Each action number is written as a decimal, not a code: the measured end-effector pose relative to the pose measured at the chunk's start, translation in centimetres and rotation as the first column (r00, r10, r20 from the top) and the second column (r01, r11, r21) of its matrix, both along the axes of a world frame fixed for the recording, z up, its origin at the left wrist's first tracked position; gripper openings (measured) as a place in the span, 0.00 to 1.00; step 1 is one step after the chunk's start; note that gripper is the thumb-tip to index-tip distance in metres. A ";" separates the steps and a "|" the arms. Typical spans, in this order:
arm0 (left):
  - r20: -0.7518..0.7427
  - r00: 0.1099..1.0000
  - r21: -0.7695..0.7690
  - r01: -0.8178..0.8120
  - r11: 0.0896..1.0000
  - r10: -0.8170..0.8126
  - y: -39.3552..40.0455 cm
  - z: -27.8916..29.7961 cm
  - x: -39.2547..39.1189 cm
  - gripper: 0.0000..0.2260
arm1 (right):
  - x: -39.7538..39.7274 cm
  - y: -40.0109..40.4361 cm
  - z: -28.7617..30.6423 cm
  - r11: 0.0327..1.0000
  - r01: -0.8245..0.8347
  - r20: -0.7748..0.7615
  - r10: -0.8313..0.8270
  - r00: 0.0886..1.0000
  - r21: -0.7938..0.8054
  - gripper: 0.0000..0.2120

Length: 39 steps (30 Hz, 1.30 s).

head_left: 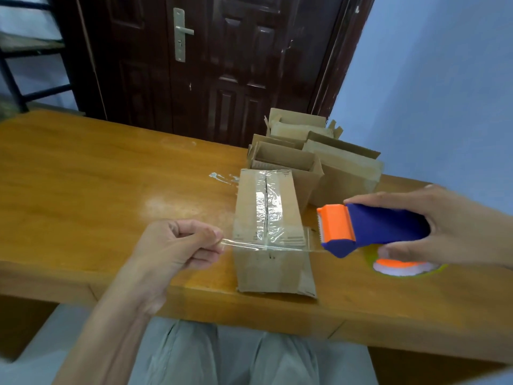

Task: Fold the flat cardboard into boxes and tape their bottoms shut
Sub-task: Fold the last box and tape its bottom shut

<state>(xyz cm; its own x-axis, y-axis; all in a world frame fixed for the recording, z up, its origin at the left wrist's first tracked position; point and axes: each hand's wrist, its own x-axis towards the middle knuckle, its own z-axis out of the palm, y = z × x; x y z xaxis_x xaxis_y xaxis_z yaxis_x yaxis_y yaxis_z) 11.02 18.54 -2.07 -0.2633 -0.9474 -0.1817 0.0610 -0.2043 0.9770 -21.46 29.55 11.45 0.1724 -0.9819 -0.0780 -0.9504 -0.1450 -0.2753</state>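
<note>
A cardboard box (270,262) lies bottom-up near the front edge of the wooden table (97,173), with clear tape along its seam. A strip of clear tape (266,246) stretches across the box's near end. My left hand (177,245) pinches the strip's free end to the left of the box. My right hand (433,226) grips a blue and orange tape dispenser (369,229) to the right of the box, just above the table. The roll's orange core shows under my right hand.
Several folded cardboard boxes (313,159) stand behind the taped one, toward the table's far right edge. A scrap of crumpled tape (222,177) is stuck on the tabletop left of them. A dark door (211,65) stands behind the table.
</note>
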 end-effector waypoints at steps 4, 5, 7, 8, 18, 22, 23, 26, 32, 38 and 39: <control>-0.044 0.999 0.038 0.020 0.999 -0.019 -0.3 -0.7 -0.1 0.07 | -0.2 -0.3 -0.2 1.000 -0.020 0.010 0.020 1.000 -0.003 0.30; -0.052 0.998 0.042 0.020 0.999 -0.018 -0.3 -0.9 -0.1 0.09 | -0.2 -0.3 -0.2 1.000 -0.022 0.012 0.021 1.000 0.003 0.30; -0.075 0.997 0.051 0.016 0.999 -0.012 -0.3 -1.1 -0.2 0.12 | -0.3 -0.5 -0.1 1.000 -0.024 0.019 0.024 1.000 0.007 0.30; -0.088 0.996 0.057 0.016 0.998 -0.011 -0.2 -1.2 -0.2 0.13 | -0.3 -0.6 0.0 1.000 -0.021 0.022 0.021 1.000 0.002 0.30; -0.157 0.986 0.091 0.072 0.993 -0.057 0.0 -2.8 -1.2 0.11 | -1.4 -1.2 -1.3 0.999 -0.032 -0.012 0.033 0.999 0.026 0.31; -0.113 0.983 0.040 0.153 0.987 -0.147 0.4 -2.7 -2.8 0.07 | -2.8 -1.2 -3.4 0.998 -0.037 -0.033 0.039 0.999 0.042 0.33; -0.123 0.980 0.030 0.159 0.987 -0.154 0.5 -2.6 -3.4 0.07 | -3.2 -1.2 -4.0 0.998 -0.040 -0.031 0.041 0.999 0.043 0.33; -0.109 0.988 -0.011 0.107 0.994 -0.108 0.9 -3.0 -5.0 0.13 | -4.0 -0.9 -5.3 0.999 -0.029 0.017 0.029 0.999 0.034 0.34; 0.003 0.998 -0.227 -0.059 0.972 0.061 1.6 -4.0 -6.6 0.24 | -4.4 -0.7 -8.0 1.000 0.018 0.154 -0.014 0.988 -0.022 0.33; 0.140 0.970 -0.303 -0.151 0.941 0.200 2.2 -8.1 -6.8 0.22 | -5.0 -0.7 -10.3 0.997 0.037 0.241 -0.020 0.970 -0.068 0.33; 0.123 0.956 -0.358 -0.206 0.911 0.265 2.6 -8.0 -6.6 0.17 | -5.0 -0.7 -10.5 0.996 0.040 0.251 -0.019 0.968 -0.079 0.33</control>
<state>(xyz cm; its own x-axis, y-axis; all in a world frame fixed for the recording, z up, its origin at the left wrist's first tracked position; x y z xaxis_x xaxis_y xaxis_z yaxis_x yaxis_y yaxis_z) 4.44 21.15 -10.04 -0.0187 -0.9902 0.1383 -0.1017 0.1395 0.9850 -26.50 28.83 0.90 0.1472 -0.9881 0.0455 -0.8571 -0.1504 -0.4928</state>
